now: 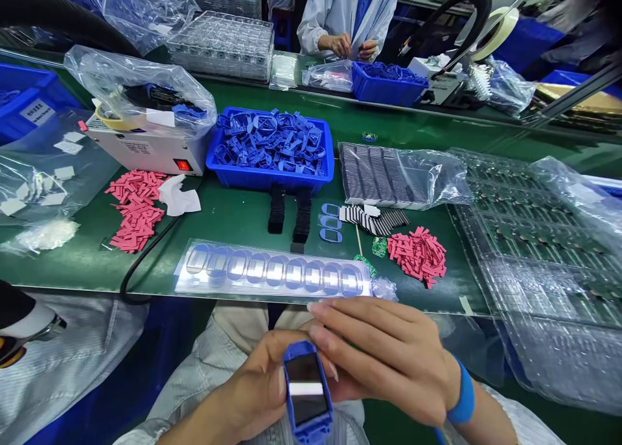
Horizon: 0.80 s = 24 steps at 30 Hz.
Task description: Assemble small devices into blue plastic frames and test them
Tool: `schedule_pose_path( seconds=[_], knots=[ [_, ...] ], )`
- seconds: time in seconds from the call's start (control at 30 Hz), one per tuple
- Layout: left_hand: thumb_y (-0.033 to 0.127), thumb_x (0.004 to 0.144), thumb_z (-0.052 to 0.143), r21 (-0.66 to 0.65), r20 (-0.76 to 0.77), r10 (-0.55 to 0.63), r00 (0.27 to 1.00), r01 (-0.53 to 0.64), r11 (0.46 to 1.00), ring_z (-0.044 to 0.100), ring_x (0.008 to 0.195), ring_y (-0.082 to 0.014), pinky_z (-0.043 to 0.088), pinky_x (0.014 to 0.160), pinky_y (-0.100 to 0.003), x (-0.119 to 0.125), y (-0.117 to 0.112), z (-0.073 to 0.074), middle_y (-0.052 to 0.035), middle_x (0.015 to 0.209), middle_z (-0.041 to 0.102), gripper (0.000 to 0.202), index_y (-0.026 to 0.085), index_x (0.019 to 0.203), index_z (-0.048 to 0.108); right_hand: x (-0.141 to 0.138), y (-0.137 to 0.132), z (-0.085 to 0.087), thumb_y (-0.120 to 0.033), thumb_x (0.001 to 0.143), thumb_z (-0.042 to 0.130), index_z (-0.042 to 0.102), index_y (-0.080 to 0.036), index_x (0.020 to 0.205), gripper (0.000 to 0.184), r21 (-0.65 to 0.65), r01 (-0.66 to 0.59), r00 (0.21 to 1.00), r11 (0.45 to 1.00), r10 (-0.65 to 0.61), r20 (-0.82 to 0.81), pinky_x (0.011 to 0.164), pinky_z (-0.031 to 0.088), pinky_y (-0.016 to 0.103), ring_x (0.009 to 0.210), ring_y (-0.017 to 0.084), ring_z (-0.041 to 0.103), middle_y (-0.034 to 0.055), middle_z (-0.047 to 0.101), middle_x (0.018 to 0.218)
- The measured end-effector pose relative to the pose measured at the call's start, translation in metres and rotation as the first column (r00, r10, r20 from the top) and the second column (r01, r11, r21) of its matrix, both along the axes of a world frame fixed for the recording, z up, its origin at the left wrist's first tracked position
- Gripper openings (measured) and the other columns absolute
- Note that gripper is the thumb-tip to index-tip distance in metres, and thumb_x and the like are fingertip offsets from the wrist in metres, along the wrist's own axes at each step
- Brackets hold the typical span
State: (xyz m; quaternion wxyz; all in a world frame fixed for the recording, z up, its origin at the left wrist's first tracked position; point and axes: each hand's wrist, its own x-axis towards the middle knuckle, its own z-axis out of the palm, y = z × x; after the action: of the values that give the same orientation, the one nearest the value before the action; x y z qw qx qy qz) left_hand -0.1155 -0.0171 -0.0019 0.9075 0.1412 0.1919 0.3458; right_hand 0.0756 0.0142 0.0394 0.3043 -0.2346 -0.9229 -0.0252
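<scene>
Across the green bench (233,221), we are facing a tray (270,187) of blue parts and a clear sheet (275,270) of lenses. Our left hand (253,383) is pinching a blue frame (307,393) above our lap, while our right hand (383,361) is reaching across with fingers extended. We are judging the frame light, stiff and fragile, its glassy face slippery, so its blue rim seems the place to hold.

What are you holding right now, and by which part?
The left hand holds a blue plastic frame by its side edge; whether the right hand touches it cannot be told.
</scene>
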Motion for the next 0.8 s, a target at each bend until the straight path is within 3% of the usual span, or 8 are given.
schedule_pose_path(
  seconds=[0.1,0.3,0.57,0.8],
  knots=[
    [0.048,0.057,0.08,0.016,0.002,-0.009,1.0,0.009,1.0,0.057,0.064,-0.0102,0.044,0.065,-0.019,0.001,-0.002,-0.002,0.0,0.071,0.064,0.036,0.021,0.08,0.076,-0.002,0.004,0.002,-0.034,0.094,0.044,0.068,-0.011,0.099,0.033,-0.039,-0.026,0.999,0.999,0.025,-0.028,0.077,0.059,0.022,0.094,0.016,0.068,0.0078,0.073,0.098],
    [0.048,0.06,0.078,0.001,-0.007,0.026,1.0,-0.026,1.0,0.056,0.068,-0.0134,0.046,0.069,-0.024,0.005,-0.003,-0.002,-0.0009,0.072,0.06,0.034,0.021,0.079,0.076,0.003,-0.004,-0.01,-0.034,0.092,0.049,0.068,-0.008,0.102,0.034,0.11,0.019,1.0,0.994,-0.018,-0.007,0.086,0.058,0.029,0.106,0.023,0.063,0.0116,0.069,0.106],
    [0.052,0.058,0.078,-0.038,-0.066,0.009,0.998,-0.012,0.999,0.061,0.074,-0.0168,0.045,0.083,-0.032,0.006,0.001,0.005,-0.0004,0.076,0.059,0.036,0.022,0.077,0.076,0.003,-0.011,-0.016,-0.018,0.093,0.035,0.066,-0.009,0.109,0.035,0.153,0.122,0.99,0.981,-0.132,0.054,0.081,0.06,0.032,0.107,0.024,0.062,0.0102,0.067,0.112],
    [0.048,0.064,0.076,-0.04,0.039,0.047,0.998,-0.046,0.998,0.059,0.074,-0.0128,0.048,0.076,-0.025,0.008,0.0,0.002,0.0,0.079,0.057,0.033,0.02,0.082,0.076,0.005,-0.016,-0.021,-0.017,0.094,0.034,0.066,-0.008,0.106,0.036,0.109,0.128,0.991,0.986,-0.132,0.031,0.083,0.059,0.034,0.111,0.025,0.06,0.0112,0.067,0.112]
  ],
)
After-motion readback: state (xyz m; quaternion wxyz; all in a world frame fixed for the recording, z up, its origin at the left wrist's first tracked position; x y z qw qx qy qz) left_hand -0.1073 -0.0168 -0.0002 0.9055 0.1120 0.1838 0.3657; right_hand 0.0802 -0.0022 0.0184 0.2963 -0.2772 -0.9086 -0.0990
